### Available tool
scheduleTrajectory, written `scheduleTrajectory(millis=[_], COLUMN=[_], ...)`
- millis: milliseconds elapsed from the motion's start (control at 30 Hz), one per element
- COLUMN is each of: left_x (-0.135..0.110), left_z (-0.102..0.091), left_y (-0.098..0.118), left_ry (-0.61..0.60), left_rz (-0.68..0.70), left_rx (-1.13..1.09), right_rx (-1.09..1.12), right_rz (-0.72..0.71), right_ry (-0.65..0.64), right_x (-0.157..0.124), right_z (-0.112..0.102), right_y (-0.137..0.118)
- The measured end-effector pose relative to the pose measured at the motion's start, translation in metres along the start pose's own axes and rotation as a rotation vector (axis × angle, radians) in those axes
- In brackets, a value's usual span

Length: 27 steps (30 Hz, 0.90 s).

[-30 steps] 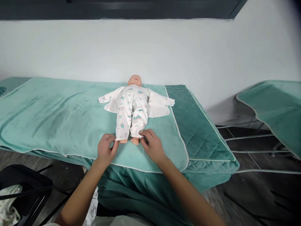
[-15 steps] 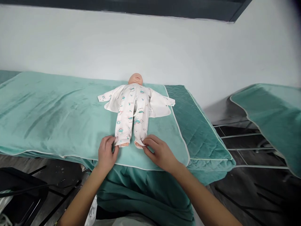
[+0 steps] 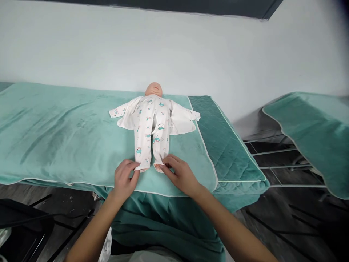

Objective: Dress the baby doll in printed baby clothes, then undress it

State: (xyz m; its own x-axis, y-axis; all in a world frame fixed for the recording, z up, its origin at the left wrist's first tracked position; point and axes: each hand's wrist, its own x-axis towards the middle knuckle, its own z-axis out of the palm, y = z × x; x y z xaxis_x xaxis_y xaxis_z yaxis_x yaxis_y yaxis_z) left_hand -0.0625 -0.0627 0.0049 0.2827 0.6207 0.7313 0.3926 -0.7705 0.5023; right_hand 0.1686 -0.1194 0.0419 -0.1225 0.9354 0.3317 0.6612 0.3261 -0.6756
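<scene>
Pale grey wall point(image 3: 174, 51) fills the twelve o'clock side, with a dark panel point(image 3: 163, 5) along the upper edge; against it stands a bed spread with a quilted green velvet cover point(image 3: 229, 149) and a lighter green mat point(image 3: 81, 145) edged in white piping. Another green coverlet point(image 3: 313, 125) hangs at three o'clock, metal rails point(image 3: 297, 186) show at four, and part of a black chair point(image 3: 27, 227) is cut off at eight. On the mat, a bald baby doll point(image 3: 154, 89) lies on its back, head to twelve, feet to six. White printed trousers point(image 3: 143, 136) reach up to its chest, and a white long-sleeved top point(image 3: 183, 122) is fanned out around the torso, sleeves at ten and two. At the doll's seven o'clock, the left hand point(image 3: 125, 179) has its fingers nearly closed, pinching the outer edge of one cuff; at five, the right hand point(image 3: 182, 175) pinches the other cuff likewise. Toes point(image 3: 158, 168) peep from that hem. Straightening the trouser legs at the ankles appears to be the step in hand; the next move would call for a light, even tug towards six, without dragging the doll.
</scene>
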Motion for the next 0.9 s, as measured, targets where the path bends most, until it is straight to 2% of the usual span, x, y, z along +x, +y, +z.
scheduleTrajectory(millis=[133,267,433,600,733,900], left_x=[-0.006,-0.005,0.007,0.021,0.007,-0.016], left_z=[0.000,0.002,0.004,0.012,0.014,0.010], left_y=[-0.004,0.006,0.019,0.018,0.006,-0.009], left_ry=[-0.007,-0.068,-0.042,-0.216,-0.328,-0.306], left_rz=[-0.097,-0.014,0.044,0.175,0.253,0.246], left_rx=[0.026,0.065,0.052,0.156,0.205,0.090], right_rx=[-0.078,-0.152,-0.200,-0.277,-0.264,-0.022], right_rz=[-0.030,-0.074,-0.264,-0.339,-0.322,-0.240], right_ry=[0.054,0.000,-0.055,-0.158,-0.240,-0.241], right_x=[0.006,0.010,0.005,-0.001,-0.005,0.000], right_z=[0.000,0.007,0.005,-0.008,-0.019,-0.027], right_y=[0.002,0.007,0.002,0.007,0.015,0.020])
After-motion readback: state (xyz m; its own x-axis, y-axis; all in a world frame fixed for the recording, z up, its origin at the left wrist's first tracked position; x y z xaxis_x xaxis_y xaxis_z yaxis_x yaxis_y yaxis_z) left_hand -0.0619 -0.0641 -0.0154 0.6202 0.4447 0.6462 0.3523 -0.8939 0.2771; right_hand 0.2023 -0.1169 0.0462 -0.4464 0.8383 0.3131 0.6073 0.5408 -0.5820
